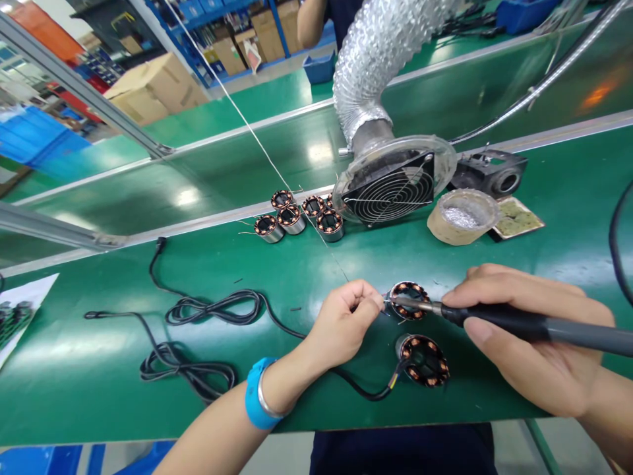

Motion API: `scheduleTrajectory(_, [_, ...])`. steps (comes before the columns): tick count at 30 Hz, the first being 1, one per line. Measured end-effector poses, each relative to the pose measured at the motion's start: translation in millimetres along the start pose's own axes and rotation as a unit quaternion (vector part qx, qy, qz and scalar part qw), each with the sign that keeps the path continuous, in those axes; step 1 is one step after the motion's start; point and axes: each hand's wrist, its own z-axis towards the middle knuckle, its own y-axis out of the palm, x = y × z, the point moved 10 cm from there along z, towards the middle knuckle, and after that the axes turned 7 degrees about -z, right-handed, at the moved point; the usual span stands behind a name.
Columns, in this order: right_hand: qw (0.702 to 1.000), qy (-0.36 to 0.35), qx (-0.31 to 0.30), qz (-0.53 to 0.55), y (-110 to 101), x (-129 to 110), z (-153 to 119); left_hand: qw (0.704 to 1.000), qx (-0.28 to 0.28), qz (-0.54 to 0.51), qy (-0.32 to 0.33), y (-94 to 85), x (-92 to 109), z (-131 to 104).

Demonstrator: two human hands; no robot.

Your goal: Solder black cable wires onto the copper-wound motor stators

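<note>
My left hand [346, 323] is closed, its thumb and forefinger pinching a thin solder wire [257, 138] that runs down from above. My right hand [534, 349] grips a soldering iron [524, 324] by its dark handle. The iron's tip reaches across a motor stator [409, 288] with copper windings, close to my left fingertips. Small wire ends show at that spot, but the exact contact is too small to make out. Nearer to me, a second stator [438, 377] lies tilted, with a black cable [363, 394] joined to it by coloured leads.
Several more stators [291, 218] stand at the back edge. A fume extractor [393, 191] hangs on a foil duct [380, 59]. To its right are a round tub [445, 227], a sponge tray [519, 221] and an iron stand [487, 173]. Coiled cables [212, 310] lie left.
</note>
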Motion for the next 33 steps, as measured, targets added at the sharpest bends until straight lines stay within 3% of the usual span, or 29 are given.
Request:
scheduleTrajectory(4, [1.000,0.001,-0.018,0.000,4.7,-4.6,-2.9,1.000,0.000,0.005,0.008,0.4,0.3,0.0])
scheduleTrajectory(8, [1.000,-0.025,0.010,0.015,4.5,-16.3,-7.3,1.000,-0.005,0.002,0.008,1.6,-0.4,-0.4])
scheduleTrajectory(13, [0.995,-0.065,-0.025,-0.065,10.8,-25.3,-14.1,1.000,0.002,0.004,0.014,0.1,1.8,-1.0])
scheduleTrajectory(20, [0.998,-0.019,-0.036,-0.043,-0.9,-21.3,-12.0,1.000,-0.006,0.000,0.010,0.8,2.0,-0.8])
scheduleTrajectory(33, [0.998,-0.031,-0.029,-0.052,-1.4,-21.8,-9.1,1.000,-0.005,0.002,0.011,-0.8,0.2,-1.5])
